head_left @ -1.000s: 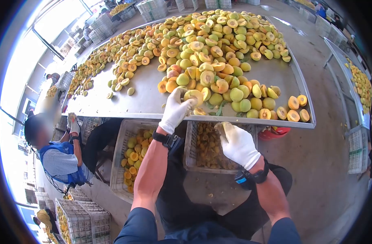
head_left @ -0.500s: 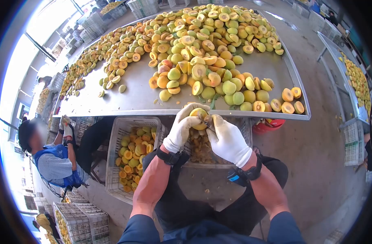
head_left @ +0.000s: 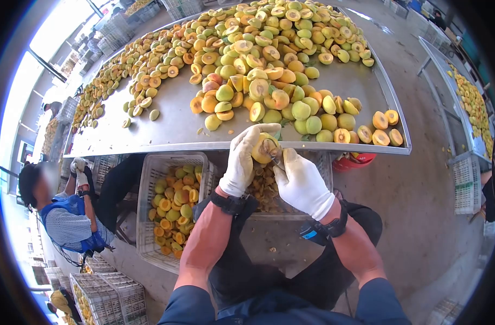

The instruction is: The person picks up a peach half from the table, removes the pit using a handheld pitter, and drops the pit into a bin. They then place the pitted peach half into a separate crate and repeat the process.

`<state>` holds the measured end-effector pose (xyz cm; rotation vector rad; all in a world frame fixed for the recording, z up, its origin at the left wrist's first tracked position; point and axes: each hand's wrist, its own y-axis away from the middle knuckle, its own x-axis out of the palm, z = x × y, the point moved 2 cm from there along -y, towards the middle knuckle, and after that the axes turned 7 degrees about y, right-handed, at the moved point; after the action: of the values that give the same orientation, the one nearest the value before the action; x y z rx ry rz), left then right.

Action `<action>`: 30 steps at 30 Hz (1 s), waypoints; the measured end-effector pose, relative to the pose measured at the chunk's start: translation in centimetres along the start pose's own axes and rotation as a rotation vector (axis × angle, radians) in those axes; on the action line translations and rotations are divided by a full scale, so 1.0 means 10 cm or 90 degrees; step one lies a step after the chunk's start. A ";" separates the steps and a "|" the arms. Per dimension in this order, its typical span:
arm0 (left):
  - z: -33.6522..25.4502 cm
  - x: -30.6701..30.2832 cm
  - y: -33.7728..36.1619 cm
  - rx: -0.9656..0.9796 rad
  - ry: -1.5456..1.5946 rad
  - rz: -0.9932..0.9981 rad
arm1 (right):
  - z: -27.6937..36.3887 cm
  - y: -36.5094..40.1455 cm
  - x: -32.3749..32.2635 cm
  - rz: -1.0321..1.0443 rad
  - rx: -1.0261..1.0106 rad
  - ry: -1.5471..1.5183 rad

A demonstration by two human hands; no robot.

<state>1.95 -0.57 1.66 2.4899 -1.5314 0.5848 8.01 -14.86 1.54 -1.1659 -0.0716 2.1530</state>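
My left hand [head_left: 244, 160], in a whitish glove, is wrapped round a halved peach [head_left: 266, 148] whose cut face with the pit shows. My right hand [head_left: 302, 181], gloved too, pinches a small metal tool [head_left: 277, 161] whose tip touches the cut face; its handle is hidden by the fingers. Both hands are over the near edge of a metal table [head_left: 177, 130] piled with halved peaches [head_left: 258, 89]. Below the hands, a crate [head_left: 290, 215] contains brownish pits or scraps.
A crate of peach halves [head_left: 174, 208] stands at left of my legs. A co-worker [head_left: 74, 216] sits further left. A red bucket [head_left: 353, 161] is under the table's right side. Stacked crates [head_left: 109, 298] stand at lower left, another table [head_left: 447, 92] at right.
The peach half has turned, so its cut face shows more to the camera. My left hand's fingers have shifted around it. The view has moved slightly.
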 end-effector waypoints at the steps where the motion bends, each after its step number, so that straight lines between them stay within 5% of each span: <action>1: 0.00 0.00 0.00 0.001 0.000 0.000 | -0.01 0.00 0.01 0.006 0.006 0.007; 19: 0.08 -0.15 -0.08 0.010 -0.018 0.004 | -0.07 0.03 0.22 0.108 0.070 -0.117; 24: 0.15 -0.33 -0.16 -0.142 -0.050 0.139 | -0.06 0.08 0.25 0.207 0.085 -0.028; 30: 0.20 -0.26 -0.12 -0.132 -0.037 -0.021 | -0.10 0.07 0.35 0.178 0.119 -0.151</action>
<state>2.52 1.45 -1.15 2.3894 -1.4855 0.3323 7.09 -13.62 -1.86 -0.8498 0.1956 2.4750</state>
